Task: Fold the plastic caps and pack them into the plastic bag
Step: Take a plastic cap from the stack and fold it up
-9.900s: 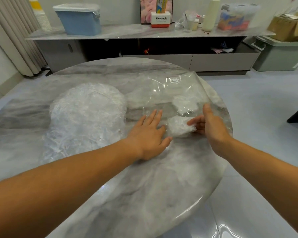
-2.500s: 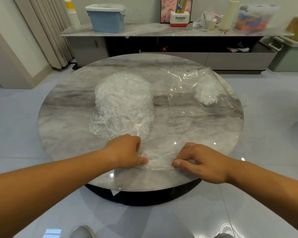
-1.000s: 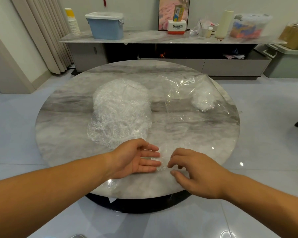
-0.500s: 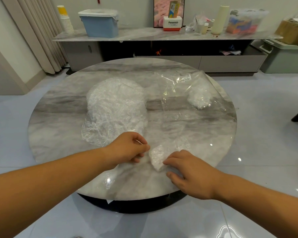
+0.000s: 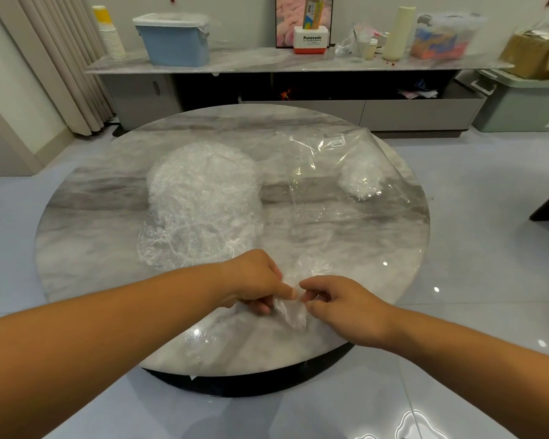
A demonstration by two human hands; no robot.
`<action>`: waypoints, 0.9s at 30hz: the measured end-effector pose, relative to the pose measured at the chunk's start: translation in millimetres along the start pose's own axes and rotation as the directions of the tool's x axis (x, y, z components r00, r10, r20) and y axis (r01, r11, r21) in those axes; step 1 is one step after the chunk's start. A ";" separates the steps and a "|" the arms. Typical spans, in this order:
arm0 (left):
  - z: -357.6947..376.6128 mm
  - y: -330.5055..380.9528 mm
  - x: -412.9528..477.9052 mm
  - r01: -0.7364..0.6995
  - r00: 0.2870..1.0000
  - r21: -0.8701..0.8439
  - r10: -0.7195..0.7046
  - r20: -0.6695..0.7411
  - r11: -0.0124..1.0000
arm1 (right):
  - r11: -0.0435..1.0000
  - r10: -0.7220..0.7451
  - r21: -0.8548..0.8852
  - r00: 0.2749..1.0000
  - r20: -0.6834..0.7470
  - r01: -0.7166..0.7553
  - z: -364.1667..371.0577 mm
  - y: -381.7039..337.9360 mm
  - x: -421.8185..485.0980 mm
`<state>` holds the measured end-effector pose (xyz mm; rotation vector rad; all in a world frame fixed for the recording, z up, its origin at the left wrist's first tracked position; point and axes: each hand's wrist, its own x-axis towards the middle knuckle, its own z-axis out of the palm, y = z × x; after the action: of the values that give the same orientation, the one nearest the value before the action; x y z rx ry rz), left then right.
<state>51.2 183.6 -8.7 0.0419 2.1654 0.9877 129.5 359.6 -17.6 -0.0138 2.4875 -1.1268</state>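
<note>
A crumpled clear plastic cap point(image 5: 290, 310) lies near the front edge of the round marble table point(image 5: 92, 217), bunched into a narrow strip. My left hand point(image 5: 257, 282) pinches its left side and my right hand point(image 5: 339, 304) pinches its right side, fingertips almost meeting. A heap of unfolded clear caps point(image 5: 203, 198) lies left of centre. A large transparent plastic bag point(image 5: 346, 185) lies flat at the right, with a white bundle of folded caps point(image 5: 360, 180) inside it near its far end.
Behind the table runs a long low shelf point(image 5: 267, 60) carrying a blue lidded bin point(image 5: 175, 38), stacked paper cups point(image 5: 110, 36), a small white box and other clutter. Curtains point(image 5: 54, 58) hang at the far left. A green storage bin point(image 5: 520, 103) stands on the floor at right.
Since a second ago my hands have drawn together and pinched the cap, gathering it from a flat piece into a narrow bunch. The heap and the bag have not moved.
</note>
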 end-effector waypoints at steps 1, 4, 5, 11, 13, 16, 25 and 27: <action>-0.3 -0.2 -0.5 0.025 0.999 -0.031 -0.024 0.027 0.999 | 1.000 0.013 0.028 1.000 0.006 -0.013 -1.1 -0.5 0.6; -0.6 -2.7 -3.9 0.063 0.997 -0.131 -0.057 0.050 0.989 | 0.981 0.068 0.181 0.997 0.019 -0.070 -4.8 -4.4 2.7; -0.8 -4.8 -4.4 0.061 0.997 -0.169 -0.054 0.049 0.984 | 0.963 0.089 0.255 0.996 0.021 -0.091 -6.0 -5.5 3.7; -6.0 -11.9 -10.3 -0.060 0.998 -0.513 0.040 -0.050 0.856 | 0.777 0.177 0.625 0.979 -0.104 -0.074 -21.7 -17.9 7.8; -9.5 -12.4 -14.2 -0.086 0.996 -0.579 0.076 -0.042 0.810 | 0.691 0.225 0.719 0.968 -0.113 -0.077 -27.3 -19.9 10.2; -13.5 -13.7 -20.8 -0.111 0.989 -0.629 0.145 0.003 0.770 | 0.540 0.231 0.821 0.971 0.069 -0.186 -32.6 -22.3 13.0; -15.5 -20.8 -31.2 0.003 0.983 -0.625 0.114 0.146 0.781 | 0.476 0.082 0.878 0.997 0.007 -0.045 -29.2 -32.2 20.9; -16.0 -21.8 -32.2 0.051 0.979 -0.608 0.082 0.189 0.792 | 0.560 0.045 0.829 0.998 -0.034 0.002 -28.8 -30.5 21.5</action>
<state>69.9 148.0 3.4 -0.1438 1.5706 1.5809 94.5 356.0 13.7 0.3205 1.7181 -2.2016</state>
